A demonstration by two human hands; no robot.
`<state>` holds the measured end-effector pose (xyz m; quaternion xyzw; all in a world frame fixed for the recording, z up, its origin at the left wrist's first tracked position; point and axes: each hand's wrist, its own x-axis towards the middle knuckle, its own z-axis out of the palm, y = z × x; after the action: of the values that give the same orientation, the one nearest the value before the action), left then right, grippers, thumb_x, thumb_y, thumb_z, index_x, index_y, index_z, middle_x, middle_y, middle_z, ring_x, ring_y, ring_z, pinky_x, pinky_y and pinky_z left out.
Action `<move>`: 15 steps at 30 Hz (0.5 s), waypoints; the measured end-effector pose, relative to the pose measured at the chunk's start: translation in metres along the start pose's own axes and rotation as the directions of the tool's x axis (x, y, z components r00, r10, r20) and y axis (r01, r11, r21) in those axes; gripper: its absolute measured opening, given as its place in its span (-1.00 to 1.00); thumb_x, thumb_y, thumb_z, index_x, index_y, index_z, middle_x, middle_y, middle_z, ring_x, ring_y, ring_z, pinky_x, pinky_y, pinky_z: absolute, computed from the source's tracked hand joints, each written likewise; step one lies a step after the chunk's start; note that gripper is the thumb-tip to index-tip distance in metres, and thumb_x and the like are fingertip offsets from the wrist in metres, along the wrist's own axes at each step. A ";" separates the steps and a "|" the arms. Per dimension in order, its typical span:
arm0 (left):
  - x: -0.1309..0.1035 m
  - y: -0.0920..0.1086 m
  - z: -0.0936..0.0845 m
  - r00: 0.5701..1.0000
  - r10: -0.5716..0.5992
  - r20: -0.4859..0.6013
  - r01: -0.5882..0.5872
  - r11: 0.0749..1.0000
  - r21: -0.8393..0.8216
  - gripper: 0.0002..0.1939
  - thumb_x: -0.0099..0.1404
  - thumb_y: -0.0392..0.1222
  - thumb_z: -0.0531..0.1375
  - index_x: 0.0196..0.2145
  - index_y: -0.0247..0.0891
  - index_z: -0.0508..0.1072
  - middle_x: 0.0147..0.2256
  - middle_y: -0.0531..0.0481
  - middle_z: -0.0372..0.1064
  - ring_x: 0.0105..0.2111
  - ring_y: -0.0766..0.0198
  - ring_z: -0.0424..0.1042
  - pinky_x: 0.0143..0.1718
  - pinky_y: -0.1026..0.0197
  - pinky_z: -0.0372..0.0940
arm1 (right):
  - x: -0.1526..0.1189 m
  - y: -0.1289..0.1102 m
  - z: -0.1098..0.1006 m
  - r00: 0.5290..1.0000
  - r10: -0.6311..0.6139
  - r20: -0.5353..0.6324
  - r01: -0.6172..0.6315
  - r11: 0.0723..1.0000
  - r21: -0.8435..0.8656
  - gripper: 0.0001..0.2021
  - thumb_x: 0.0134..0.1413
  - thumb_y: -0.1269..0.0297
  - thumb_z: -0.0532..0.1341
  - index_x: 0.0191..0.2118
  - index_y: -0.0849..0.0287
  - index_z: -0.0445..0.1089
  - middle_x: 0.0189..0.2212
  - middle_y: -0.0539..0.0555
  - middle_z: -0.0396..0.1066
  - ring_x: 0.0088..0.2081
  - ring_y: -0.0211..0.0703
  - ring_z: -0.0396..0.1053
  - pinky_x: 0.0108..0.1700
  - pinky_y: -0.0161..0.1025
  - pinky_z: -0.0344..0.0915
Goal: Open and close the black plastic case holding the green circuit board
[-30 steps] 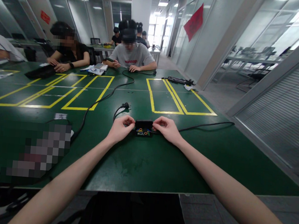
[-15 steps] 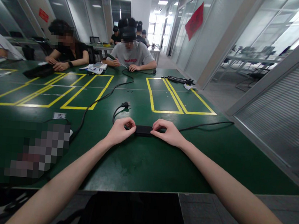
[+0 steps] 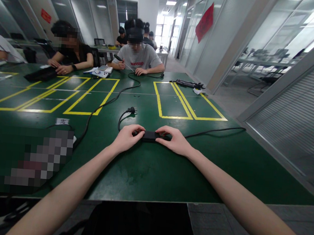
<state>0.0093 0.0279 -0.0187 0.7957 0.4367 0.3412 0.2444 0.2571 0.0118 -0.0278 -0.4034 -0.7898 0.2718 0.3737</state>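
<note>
A black power adapter (image 3: 150, 136) lies lengthwise from left to right on the green table, between my two hands. My left hand (image 3: 128, 137) pinches its left end between thumb and fingers. At the other end, my right hand (image 3: 173, 140) has its thumb on the near side and fingers on the far side, closed around the adapter. A short cord with a black plug (image 3: 131, 110) curls out beyond my left hand. From behind my right hand, a black cable (image 3: 215, 131) runs to the right. Both ends of the adapter are partly covered by my fingers.
Yellow tape rectangles (image 3: 161, 116) mark the green table (image 3: 141, 181). A blurred-out power strip (image 3: 47, 156) lies at left, its long cord (image 3: 92, 114) crossing the table. A folded black tripod (image 3: 188, 84) lies at the far right. Several people sit across; one (image 3: 137, 58) holds a screwdriver.
My right hand has shifted slightly left along the adapter, its fingers somewhat more spread. My left hand has moved slightly right. The adapter stays in nearly the same place.
</note>
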 end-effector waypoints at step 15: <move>0.006 -0.004 0.014 0.983 0.078 0.164 -0.129 0.935 0.329 -0.74 0.52 -0.10 0.06 -0.07 -0.22 0.52 -0.15 -0.10 0.50 -0.10 0.08 0.45 -0.01 0.04 0.33 | 0.006 0.008 0.023 0.990 -0.135 0.030 0.138 0.962 -0.234 -0.74 0.34 0.19 0.23 0.05 0.13 0.49 -0.06 0.19 0.54 -0.04 0.02 0.43 0.07 0.02 0.39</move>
<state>0.0200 0.0338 -0.0291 0.8708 0.4270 0.2134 0.1175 0.2398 0.0176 -0.0445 -0.3876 -0.8450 0.1527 0.3353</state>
